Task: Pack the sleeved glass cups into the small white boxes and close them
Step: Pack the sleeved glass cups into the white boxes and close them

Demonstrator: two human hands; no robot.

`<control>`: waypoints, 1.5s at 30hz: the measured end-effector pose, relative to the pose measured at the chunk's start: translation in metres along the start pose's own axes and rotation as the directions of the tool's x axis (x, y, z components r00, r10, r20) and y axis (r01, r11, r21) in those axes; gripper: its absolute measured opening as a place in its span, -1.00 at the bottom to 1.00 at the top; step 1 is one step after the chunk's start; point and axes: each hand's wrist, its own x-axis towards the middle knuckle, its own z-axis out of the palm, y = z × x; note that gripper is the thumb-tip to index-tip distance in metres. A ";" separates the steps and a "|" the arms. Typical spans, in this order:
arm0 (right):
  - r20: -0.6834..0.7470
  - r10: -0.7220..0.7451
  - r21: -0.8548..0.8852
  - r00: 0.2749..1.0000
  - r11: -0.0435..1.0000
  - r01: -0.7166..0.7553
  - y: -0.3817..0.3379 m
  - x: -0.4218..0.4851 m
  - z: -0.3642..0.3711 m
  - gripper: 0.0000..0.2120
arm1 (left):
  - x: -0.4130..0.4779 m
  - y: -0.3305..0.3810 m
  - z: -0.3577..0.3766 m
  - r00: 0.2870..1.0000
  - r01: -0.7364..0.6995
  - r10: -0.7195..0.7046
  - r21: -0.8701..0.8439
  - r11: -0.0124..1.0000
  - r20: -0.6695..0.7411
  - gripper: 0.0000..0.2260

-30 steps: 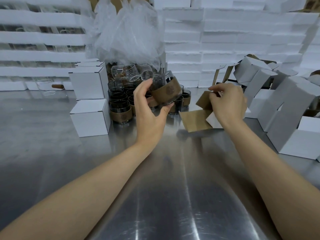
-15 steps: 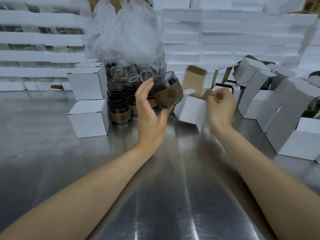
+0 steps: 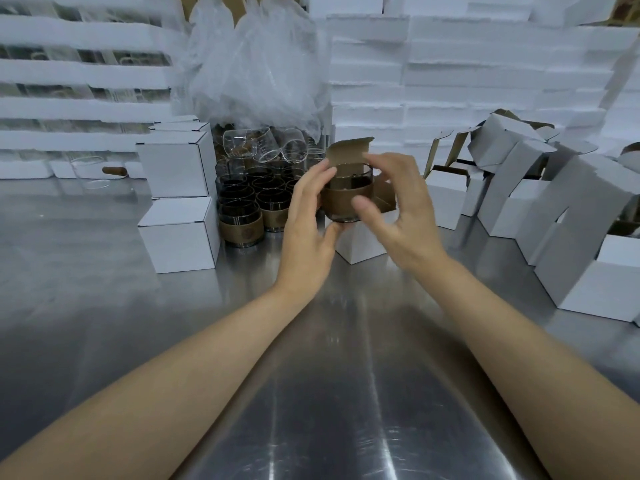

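Over the open box (image 3: 360, 244), cup (image 3: 348, 199) now upright — right hand (image 3: 398, 216) released

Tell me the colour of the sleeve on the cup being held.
Brown, on the sleeved glass cup in the left hand; head view shows it best.

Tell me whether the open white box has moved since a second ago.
Yes. The open white box now stands upright on the steel table, left of where it lay flat among the pile of empty boxes, nearer the cluster of sleeved cups.

Left hand (image 3: 306, 216) grip curled — right hand (image 3: 398, 216) fingers spread.
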 end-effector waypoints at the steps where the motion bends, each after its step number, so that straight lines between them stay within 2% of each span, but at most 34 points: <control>1: 0.040 -0.052 -0.061 0.998 0.997 0.055 0.002 -0.001 0.001 -0.49 | 0.000 0.000 0.000 1.000 -0.006 0.006 -0.023 1.000 0.001 -0.46; 3: 0.085 -0.095 -0.086 0.992 0.991 0.103 0.006 -0.002 0.001 -0.41 | 0.000 0.002 -0.001 1.000 -0.005 0.006 -0.067 0.998 0.010 -0.47; 6: 0.086 -0.080 0.021 0.993 0.997 0.079 0.011 -0.002 0.002 -0.41 | 0.001 0.003 -0.001 0.999 0.038 -0.035 -0.080 0.996 0.033 -0.45; 9: 0.010 -0.042 -0.001 0.999 0.999 0.042 0.016 -0.001 0.001 -0.43 | -0.001 0.003 0.001 0.974 0.208 -0.199 -0.088 0.974 0.106 -0.31; 11: -0.053 -0.006 -0.017 0.999 1.000 0.005 0.021 -0.002 0.000 -0.44 | -0.004 -0.002 0.003 0.938 0.246 -0.252 0.052 0.968 0.238 -0.25; 13: -0.102 0.054 -0.004 0.993 0.999 -0.054 0.025 -0.002 -0.001 -0.46 | -0.006 -0.005 0.003 0.896 0.216 -0.265 0.170 0.961 0.356 -0.29; 16: -0.142 0.152 0.025 0.978 0.988 -0.150 0.030 -0.003 -0.001 -0.48 | -0.007 -0.007 0.005 0.873 0.189 -0.274 0.238 0.953 0.404 -0.31; 20: -0.135 0.204 0.053 0.970 0.979 -0.199 0.029 -0.005 0.001 -0.48 | -0.005 -0.008 0.003 0.882 0.253 -0.338 0.275 0.928 0.328 -0.34; 24: -0.092 0.128 0.039 0.987 0.991 -0.125 0.025 -0.004 0.007 -0.47 | -0.001 -0.007 0.001 0.888 0.400 -0.426 0.170 0.901 0.173 -0.38; 28: -0.071 0.069 0.010 0.995 0.998 -0.068 0.022 -0.006 0.013 -0.50 | 0.004 -0.007 -0.001 0.879 0.477 -0.477 -0.006 0.879 0.001 -0.47; 31: -0.055 0.078 -0.025 0.995 0.996 -0.080 0.021 -0.006 0.012 -0.49 | 0.006 -0.009 -0.001 0.854 0.513 -0.512 -0.023 0.858 -0.092 -0.50; 35: -0.052 0.111 -0.066 0.992 0.991 -0.114 0.019 -0.005 0.011 -0.49 | 0.004 -0.009 -0.002 0.865 0.500 -0.493 0.070 0.863 -0.093 -0.55; 45: -0.087 0.116 0.022 0.989 0.993 -0.115 0.017 -0.007 0.014 -0.52 | 0.004 -0.011 -0.005 0.890 0.456 -0.449 0.198 0.868 -0.084 -0.78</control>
